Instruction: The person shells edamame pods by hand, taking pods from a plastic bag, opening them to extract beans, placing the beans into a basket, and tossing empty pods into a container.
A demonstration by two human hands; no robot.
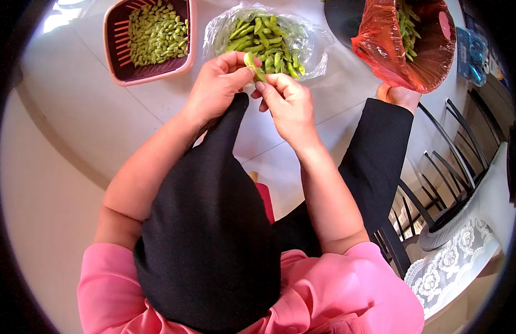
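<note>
Between my two hands is one green bean pod (254,67), held just in front of a clear plastic bag (314,47). My left hand (220,83) pinches the upper left end of the pod with thumb and fingers. At its lower right end, my right hand (287,103) grips it with the thumb on top. Whole green pods (263,36) lie heaped in the clear bag. To the left stands a pink-rimmed basket (118,55) with a dark inside, holding many shelled green beans (157,34).
A red plastic bag (380,61) with green pods or shells inside stands open at the upper right, beside my foot (401,96). Further right are a blue package (472,55), black metal legs (453,145) and a white lace cloth (450,256). Pale tiles (152,100) cover the floor.
</note>
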